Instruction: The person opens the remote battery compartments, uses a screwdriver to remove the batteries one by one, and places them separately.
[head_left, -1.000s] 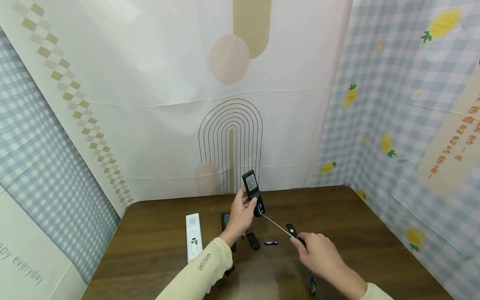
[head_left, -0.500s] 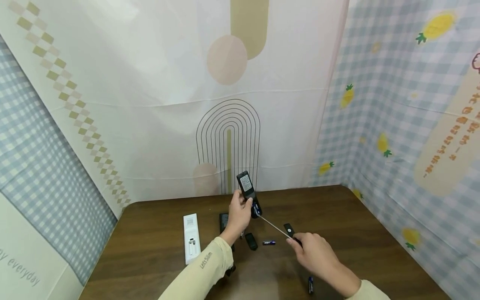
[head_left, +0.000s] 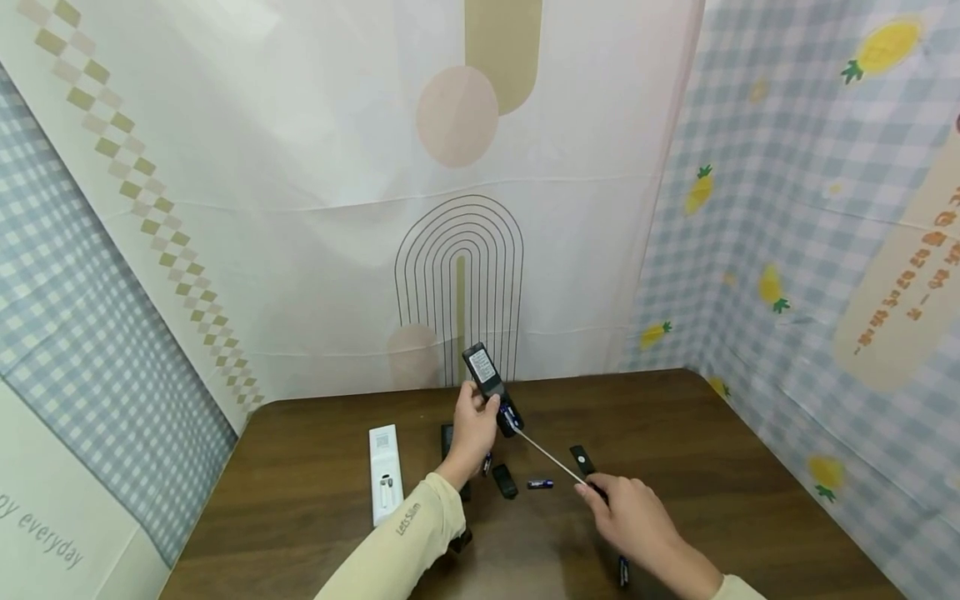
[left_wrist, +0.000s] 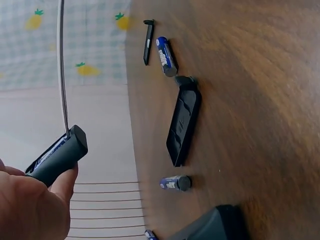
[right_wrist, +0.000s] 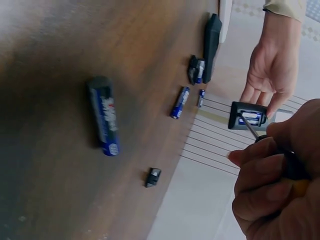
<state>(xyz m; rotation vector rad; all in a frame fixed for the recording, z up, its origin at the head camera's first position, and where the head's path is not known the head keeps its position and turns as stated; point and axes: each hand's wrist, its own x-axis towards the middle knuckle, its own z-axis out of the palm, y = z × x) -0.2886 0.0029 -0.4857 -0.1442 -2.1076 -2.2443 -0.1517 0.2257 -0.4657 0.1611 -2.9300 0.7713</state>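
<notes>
My left hand (head_left: 471, 433) grips a black remote control (head_left: 483, 367) above the table, its back facing me and its battery compartment uncovered. Blue batteries (right_wrist: 251, 118) lie inside that compartment. In my right hand (head_left: 637, 518) is a screwdriver (head_left: 551, 457), its dark handle mostly hidden by the fingers. The long metal shaft reaches left to the compartment's lower end. From the left wrist view, the shaft (left_wrist: 62, 65) meets the remote's end beside a battery; whether the tip is under the battery cannot be told.
On the brown table (head_left: 315, 467) lie a white remote (head_left: 382, 458) and a black remote (head_left: 447, 437) partly behind my left forearm. Black battery covers (head_left: 505, 482) and several loose batteries (head_left: 540, 484) are scattered below the hands. Another small black cover (head_left: 581, 458) is near my right hand.
The remote in my left hand has tilted, its upper end leaning further left. My right hand has stayed nearly in place, the screwdriver still at the battery compartment.
</notes>
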